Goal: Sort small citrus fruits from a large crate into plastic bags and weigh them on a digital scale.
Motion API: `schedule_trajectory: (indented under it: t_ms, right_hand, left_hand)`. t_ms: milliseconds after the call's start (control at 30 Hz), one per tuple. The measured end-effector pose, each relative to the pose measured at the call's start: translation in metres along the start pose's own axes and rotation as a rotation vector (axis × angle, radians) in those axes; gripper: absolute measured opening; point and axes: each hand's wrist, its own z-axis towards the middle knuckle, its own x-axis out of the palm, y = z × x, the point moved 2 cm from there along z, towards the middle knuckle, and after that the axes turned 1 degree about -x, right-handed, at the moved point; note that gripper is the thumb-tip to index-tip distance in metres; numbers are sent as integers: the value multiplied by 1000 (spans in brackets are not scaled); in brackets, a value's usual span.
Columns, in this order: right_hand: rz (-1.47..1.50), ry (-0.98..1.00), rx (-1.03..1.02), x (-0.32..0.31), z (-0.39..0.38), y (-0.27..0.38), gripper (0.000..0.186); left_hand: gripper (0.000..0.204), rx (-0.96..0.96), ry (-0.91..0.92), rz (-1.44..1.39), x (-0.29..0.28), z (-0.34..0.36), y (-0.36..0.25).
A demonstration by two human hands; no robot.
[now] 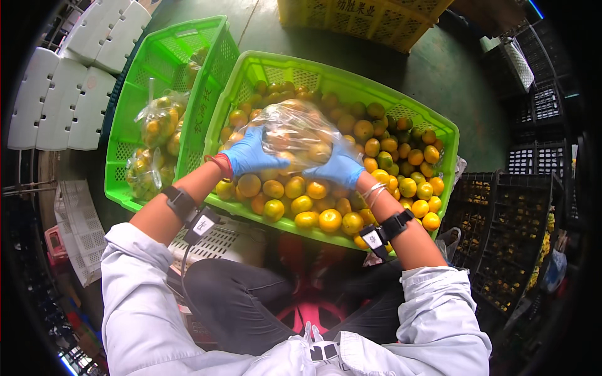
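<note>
A clear plastic bag of mandarins (298, 125) is gripped between my two blue-gloved hands, above a green crate (251, 72) heaped with loose mandarins (330, 220). My left hand (253, 153) presses on the bag's left side, fingers on the film and thumb pointing inward. On the other side, my right hand (340, 167) holds the bag's right lower edge, with its upper fingers partly blurred. The bag looks rounded and full, and its film is shiny and smeared by motion. Whether its mouth is tied cannot be seen.
At the left stands a second green crate (135, 72) with several filled bags (162, 122) in it. A yellow crate (357, 25) is at the far side. White plastic panels (63, 103) lie at far left; dark crates (495, 232) stand on the right.
</note>
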Motion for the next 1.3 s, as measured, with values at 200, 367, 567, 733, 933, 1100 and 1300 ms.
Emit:
schedule_trajectory:
  t_ms: [200, 367, 567, 733, 933, 1100, 1300]
  right_hand:
    - [756, 22, 400, 2, 11, -37, 49]
    - [435, 43, 362, 12, 17, -27, 66]
    - [855, -53, 576, 24, 42, -62, 87]
    - [748, 35, 382, 19, 37, -62, 77]
    - [1133, 125, 701, 25, 38, -46, 75]
    - [1396, 212, 605, 15, 26, -34, 69]
    - [1062, 395, 514, -15, 12, -5, 68]
  left_hand:
    - [59, 209, -657, 172, 30, 7, 17]
    - [43, 52, -675, 79, 2, 28, 24]
    - [70, -386, -360, 408, -14, 110, 11]
    - [72, -207, 22, 638, -19, 106, -6]
    - [82, -379, -32, 195, -17, 119, 19]
    - [73, -363, 40, -329, -2, 93, 27]
    - [72, -340, 144, -638, -5, 75, 28]
